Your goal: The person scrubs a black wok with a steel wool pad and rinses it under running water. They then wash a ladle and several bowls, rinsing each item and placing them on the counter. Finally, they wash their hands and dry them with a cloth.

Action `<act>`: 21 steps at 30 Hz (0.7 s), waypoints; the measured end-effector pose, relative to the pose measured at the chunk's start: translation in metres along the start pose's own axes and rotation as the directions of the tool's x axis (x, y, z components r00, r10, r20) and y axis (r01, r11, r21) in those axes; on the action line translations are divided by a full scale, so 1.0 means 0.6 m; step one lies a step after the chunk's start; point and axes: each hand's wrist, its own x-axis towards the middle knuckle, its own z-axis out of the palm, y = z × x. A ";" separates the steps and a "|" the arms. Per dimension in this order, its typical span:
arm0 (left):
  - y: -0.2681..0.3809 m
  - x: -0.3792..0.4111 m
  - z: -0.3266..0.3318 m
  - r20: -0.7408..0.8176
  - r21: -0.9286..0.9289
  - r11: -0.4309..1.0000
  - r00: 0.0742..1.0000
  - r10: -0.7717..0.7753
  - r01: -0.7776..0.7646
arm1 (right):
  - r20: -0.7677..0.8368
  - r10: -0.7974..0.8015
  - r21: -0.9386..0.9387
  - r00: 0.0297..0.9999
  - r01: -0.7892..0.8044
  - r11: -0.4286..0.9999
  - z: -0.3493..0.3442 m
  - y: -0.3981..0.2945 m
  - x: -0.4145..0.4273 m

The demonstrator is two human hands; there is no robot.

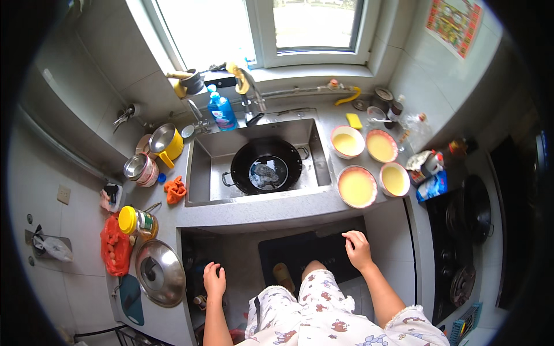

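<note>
My left hand point(214, 280) hangs in front of the counter at the lower left, holding nothing, fingers loosely bent. To the right, my right hand point(358, 250) is raised below the counter's front edge, nearest to the bowls, with nothing in it. A black two-handled wok point(242, 166) stands in the steel sink point(199, 173), with some water and a greyish thing at its bottom. Right of the sink stand several bowls of pale yellow liquid, among them a large one point(357, 187) at the counter's edge and a smaller one point(394, 179) beside it.
A blue soap bottle point(222, 113) and the faucet point(254, 93) stand behind the sink. Left are a yellow-handled metal cup point(169, 145), an orange cloth point(175, 190), a yellow-lidded jar point(137, 221) and a steel lid point(160, 273). A yellow sponge point(353, 121) and the stove point(448, 255) are right.
</note>
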 end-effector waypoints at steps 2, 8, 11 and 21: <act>0.007 0.057 0.007 -0.001 -0.063 0.998 1.000 0.006 -0.006 | 0.046 0.010 0.030 0.999 -0.012 0.999 0.035 -0.012 0.063; 0.078 0.246 0.065 0.020 -0.189 0.982 0.999 0.027 -0.022 | 0.252 0.168 0.154 0.953 -0.211 0.965 0.160 0.030 0.240; 0.092 0.361 0.099 -0.042 -0.180 0.982 0.998 0.053 -0.060 | 0.297 0.051 0.213 0.953 -0.119 0.970 0.261 0.051 0.350; 0.063 0.668 0.297 0.122 -0.143 0.954 0.961 -0.249 0.265 | 0.648 -0.308 0.048 0.696 0.366 0.929 0.682 0.127 0.559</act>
